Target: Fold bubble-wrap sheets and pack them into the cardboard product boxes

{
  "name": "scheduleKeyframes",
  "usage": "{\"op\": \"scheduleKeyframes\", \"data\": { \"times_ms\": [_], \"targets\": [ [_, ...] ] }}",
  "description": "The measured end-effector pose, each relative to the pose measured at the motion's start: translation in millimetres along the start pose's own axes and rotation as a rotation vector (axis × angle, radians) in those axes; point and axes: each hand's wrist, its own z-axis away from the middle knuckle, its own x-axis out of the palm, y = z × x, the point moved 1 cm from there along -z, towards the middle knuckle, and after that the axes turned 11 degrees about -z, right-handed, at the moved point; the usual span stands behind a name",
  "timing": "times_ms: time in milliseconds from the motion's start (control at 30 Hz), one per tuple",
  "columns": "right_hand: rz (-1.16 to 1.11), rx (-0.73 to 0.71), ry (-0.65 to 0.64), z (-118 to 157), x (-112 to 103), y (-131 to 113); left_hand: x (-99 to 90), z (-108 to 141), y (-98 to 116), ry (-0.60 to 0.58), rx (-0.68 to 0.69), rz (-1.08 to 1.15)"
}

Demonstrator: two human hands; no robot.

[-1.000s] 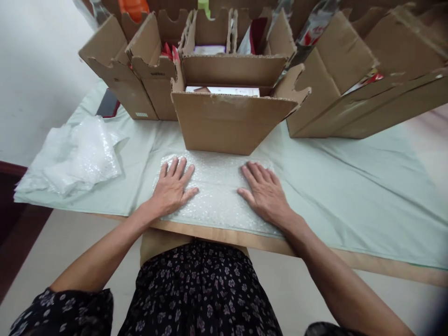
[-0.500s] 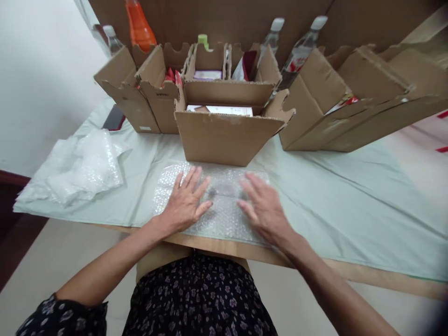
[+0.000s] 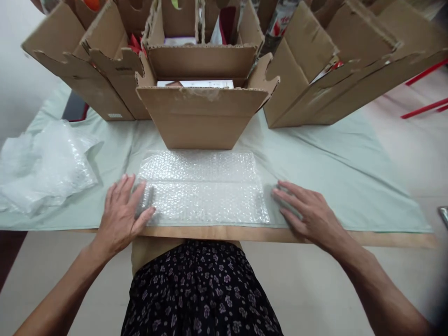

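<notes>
Nearest is one lap in dark flowered clothes (image 3: 203,289), then the one wooden edge of the surface (image 3: 224,232). One pale green cloth (image 3: 332,168) lies on top.

There are two hands. The left hand (image 3: 122,212) is at the left side of the bubble wrap sheet (image 3: 205,191), with its thumb by the near corner. I can't tell if it presses down. Its grip is wide and holds nothing. The right hand (image 3: 310,212) is off the sheet, just beside its right edge, over the cloth. Its grip is partly wide and holds nothing too.

There is one sheet, flat on the cloth between the hands, with one line across it. I think the step now is making it lie flat. The next move seems to call for light fingers at the sheet's edges, so it doesn't slide or crumple.

On the left is one heap of bubble wrap (image 3: 49,168); I can't count its pieces. Past the sheet stands one front box (image 3: 203,114), with one white pack (image 3: 199,84) peeking out.

Farther left is one dark flat thing (image 3: 74,106). Behind are two left boxes (image 3: 115,88), two middle boxes (image 3: 178,21) and at least two right boxes (image 3: 290,84). One bottle (image 3: 279,21) shows a red label.
</notes>
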Motion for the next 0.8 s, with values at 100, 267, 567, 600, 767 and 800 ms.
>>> {"op": "scheduleKeyframes", "data": {
  "times_ms": [100, 267, 567, 600, 767, 800],
  "targets": [
    [-0.054, -0.131, -0.054, -7.0, 7.5, -22.2, -2.6, -9.9, 25.8, -0.01, 0.161, 0.092],
    [-0.328, -0.16, 0.126, -26.8, 23.1, -40.9, 3.6, -24.8, 47.4, -0.086, 0.301, 0.17],
    [-0.865, 0.482, 0.376, -29.8, -5.4, -44.6, -22.1, -31.2, 6.9, -0.067, -0.123, 0.405],
    [-0.859, 0.52, 0.371, -31.9, -5.0, -43.5, -24.9, -34.3, 5.1, -0.103, -0.219, 0.444],
    [-0.685, 0.607, 0.339, -50.0, 12.2, -35.0, -23.0, -55.4, 8.0, -0.238, -0.429, 0.47],
    [-0.61, 0.608, 0.32, -53.0, 17.1, -33.0, -19.6, -58.7, 8.8, -0.25, -0.444, 0.447]
  ]
}}
